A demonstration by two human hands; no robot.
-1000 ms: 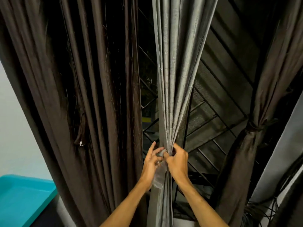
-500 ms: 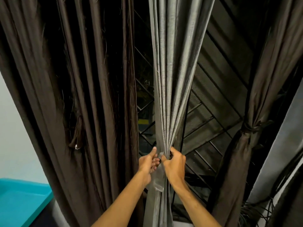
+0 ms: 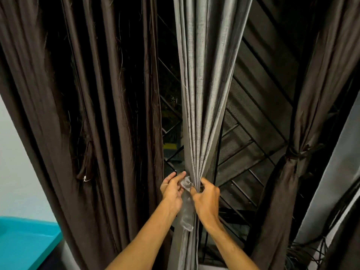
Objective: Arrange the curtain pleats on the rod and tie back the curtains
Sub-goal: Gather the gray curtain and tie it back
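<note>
A grey curtain (image 3: 202, 94) hangs in the middle, its pleats gathered into a narrow bunch at waist height. A pale grey tie-back strip (image 3: 186, 184) wraps that bunch, and its loose end (image 3: 186, 219) dangles between my forearms. My left hand (image 3: 172, 189) pinches the strip on the bunch's left side. My right hand (image 3: 206, 193) grips the gathered pleats and the strip from the right. A dark brown curtain (image 3: 87, 114) hangs loose on the left. Another brown curtain (image 3: 303, 117) on the right is bound by a tie (image 3: 296, 152).
Behind the curtains is a dark window with a slanted metal grille (image 3: 253, 137). A teal surface (image 3: 23, 242) lies at the lower left beside a pale wall (image 3: 17, 172). Dark cables (image 3: 303, 254) bunch at the lower right.
Both hands kept working at the gathered bunch; my left thumb and fingers now spread over the strip's top, and the strip's end hangs lower between my arms.
</note>
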